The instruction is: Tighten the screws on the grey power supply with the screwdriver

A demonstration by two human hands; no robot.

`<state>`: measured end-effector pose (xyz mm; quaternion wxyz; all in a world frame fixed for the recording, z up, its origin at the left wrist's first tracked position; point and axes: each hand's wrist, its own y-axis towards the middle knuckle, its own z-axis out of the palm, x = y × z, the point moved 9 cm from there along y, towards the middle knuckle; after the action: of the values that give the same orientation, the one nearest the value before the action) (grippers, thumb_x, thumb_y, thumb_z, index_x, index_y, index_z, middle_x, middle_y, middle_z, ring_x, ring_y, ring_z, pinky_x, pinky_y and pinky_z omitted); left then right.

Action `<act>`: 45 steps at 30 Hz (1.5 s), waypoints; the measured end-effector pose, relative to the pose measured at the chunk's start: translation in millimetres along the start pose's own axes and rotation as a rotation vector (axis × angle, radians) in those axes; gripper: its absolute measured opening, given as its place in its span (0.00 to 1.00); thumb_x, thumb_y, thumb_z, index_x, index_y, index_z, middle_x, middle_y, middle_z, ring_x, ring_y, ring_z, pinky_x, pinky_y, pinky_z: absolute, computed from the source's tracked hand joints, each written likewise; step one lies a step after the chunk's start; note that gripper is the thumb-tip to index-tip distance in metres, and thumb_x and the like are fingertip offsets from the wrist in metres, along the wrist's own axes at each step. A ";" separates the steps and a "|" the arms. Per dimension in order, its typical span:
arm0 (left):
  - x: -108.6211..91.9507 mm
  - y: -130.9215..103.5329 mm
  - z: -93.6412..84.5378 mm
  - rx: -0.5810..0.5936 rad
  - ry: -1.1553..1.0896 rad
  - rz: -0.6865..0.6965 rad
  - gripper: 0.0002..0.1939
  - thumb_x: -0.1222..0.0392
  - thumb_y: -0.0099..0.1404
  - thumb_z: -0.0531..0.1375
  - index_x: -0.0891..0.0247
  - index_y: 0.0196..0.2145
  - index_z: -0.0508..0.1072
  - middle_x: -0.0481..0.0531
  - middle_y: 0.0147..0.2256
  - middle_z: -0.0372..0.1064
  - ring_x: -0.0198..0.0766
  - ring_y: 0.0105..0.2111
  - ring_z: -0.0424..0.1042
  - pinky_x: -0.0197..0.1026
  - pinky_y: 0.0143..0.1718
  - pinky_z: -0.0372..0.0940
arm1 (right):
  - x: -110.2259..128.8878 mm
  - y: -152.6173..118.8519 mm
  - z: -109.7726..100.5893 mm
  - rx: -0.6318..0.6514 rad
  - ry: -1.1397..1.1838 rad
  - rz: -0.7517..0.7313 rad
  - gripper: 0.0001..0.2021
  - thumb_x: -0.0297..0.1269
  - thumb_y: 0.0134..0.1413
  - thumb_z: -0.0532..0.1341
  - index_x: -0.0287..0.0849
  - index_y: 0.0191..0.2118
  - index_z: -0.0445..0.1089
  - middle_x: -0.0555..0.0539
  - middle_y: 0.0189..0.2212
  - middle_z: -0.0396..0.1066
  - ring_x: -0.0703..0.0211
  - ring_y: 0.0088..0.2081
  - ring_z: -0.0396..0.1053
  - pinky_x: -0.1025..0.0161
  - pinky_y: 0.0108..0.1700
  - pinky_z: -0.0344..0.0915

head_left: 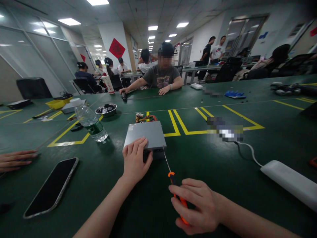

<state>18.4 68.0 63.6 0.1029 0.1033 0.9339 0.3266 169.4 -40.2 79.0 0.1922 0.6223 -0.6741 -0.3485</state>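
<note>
A grey metal computer power supply (146,132) lies on the green table in front of me, its bundle of coloured cables (148,118) at the far side. My left hand (135,158) grips its near left corner, fingers over the top and thumb against the near side. In my right hand (198,205) is a screwdriver (172,178) with an orange and black handle, held between thumb and fingers. Its thin shaft points away from me, and the tip meets the near right corner of the power supply. Whether the tip sits in a screw is too small to tell.
Left of the power supply stand a water bottle (90,122), a metal bowl (106,109) of dark parts, and a phone (52,186). Another person's hand (17,160) rests at the left edge. A white power strip (289,180) lies right. Across the table sits a person (162,74).
</note>
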 end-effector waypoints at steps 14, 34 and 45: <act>1.4 0.1 -0.7 -0.004 -0.010 0.008 0.19 0.56 0.62 0.54 0.59 0.51 0.62 0.55 0.52 0.64 0.47 0.51 0.61 0.50 0.48 0.51 | -2.9 -1.7 -6.7 -0.029 -0.058 -0.013 0.11 0.34 0.55 0.53 0.34 0.37 0.69 0.36 0.35 0.72 0.59 0.31 0.71 0.63 0.33 0.68; 1.8 -1.0 0.7 -0.010 -0.019 0.012 0.19 0.56 0.61 0.55 0.59 0.51 0.62 0.54 0.53 0.64 0.46 0.52 0.61 0.50 0.49 0.51 | 1.2 3.3 5.9 0.077 -0.044 0.064 0.09 0.38 0.59 0.55 0.39 0.39 0.69 0.38 0.36 0.72 0.61 0.27 0.70 0.61 0.34 0.68; 1.3 -6.2 -4.7 -0.037 -0.047 0.124 0.22 0.60 0.62 0.54 0.59 0.55 0.60 0.55 0.54 0.63 0.44 0.53 0.61 0.48 0.51 0.50 | 4.5 4.7 13.5 0.082 0.089 0.097 0.13 0.39 0.62 0.51 0.34 0.38 0.66 0.37 0.37 0.72 0.61 0.27 0.70 0.62 0.31 0.67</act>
<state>15.1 60.8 63.2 0.1062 0.1665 0.9168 0.3472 156.0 -41.5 72.3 0.2130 0.6111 -0.7080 -0.2826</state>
